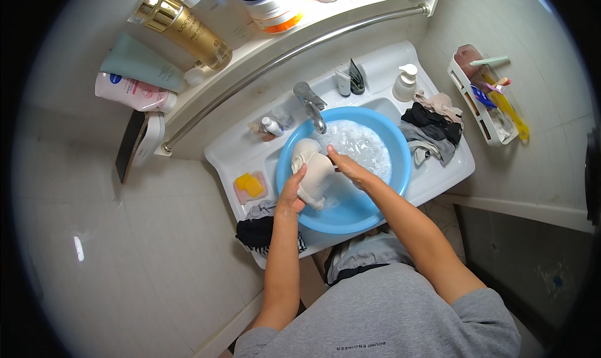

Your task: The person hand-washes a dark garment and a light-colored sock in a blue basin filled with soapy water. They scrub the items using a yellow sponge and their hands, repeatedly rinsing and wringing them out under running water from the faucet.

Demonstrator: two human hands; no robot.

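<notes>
A pale beige bra with moulded cups point(315, 172) is held over the left side of a blue plastic basin point(340, 223). Gripping its near-left edge is my left hand point(292, 193), thumb on top of the fabric. My right hand point(347, 166) is at the right side of the cup, thumb raised. A small white bit shows by its fingers; whether it is a held item or part of the bra I cannot tell. Foamy water point(361, 144) fills much of the basin. Above the basin's far rim is a chrome faucet point(312, 105).
The basin sits in a white washbasin point(218, 158). Wet-looking clothes point(434, 128) lie at right, dark clothes point(256, 231) at near left. Yellow soap pieces point(250, 184), a pump bottle point(404, 83) and small tubes point(343, 82) stand around. A metal rail point(300, 53) runs below the shelf.
</notes>
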